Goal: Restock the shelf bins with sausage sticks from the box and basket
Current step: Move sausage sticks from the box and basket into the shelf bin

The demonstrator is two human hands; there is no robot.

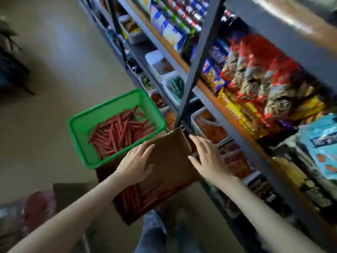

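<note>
A green plastic basket (80,130) on the floor holds a heap of red sausage sticks (120,132). Just in front of it stands a brown cardboard box (171,157) with more red sausage sticks (145,196) lying in its bottom. My left hand (136,161) rests flat on the box's raised flap, fingers straight. On the flap's right edge is my right hand (207,157), fingers spread and straight, holding nothing. Beside that hand, low on the shelf, white bins (235,161) hold reddish sticks.
A grey metal shelf rack (198,57) runs along the right, packed with snack bags, biscuit packs and white bins. Its upright post meets the floor right behind the box. Bare beige floor lies to the left. My jeans-clad legs (155,232) are below the box.
</note>
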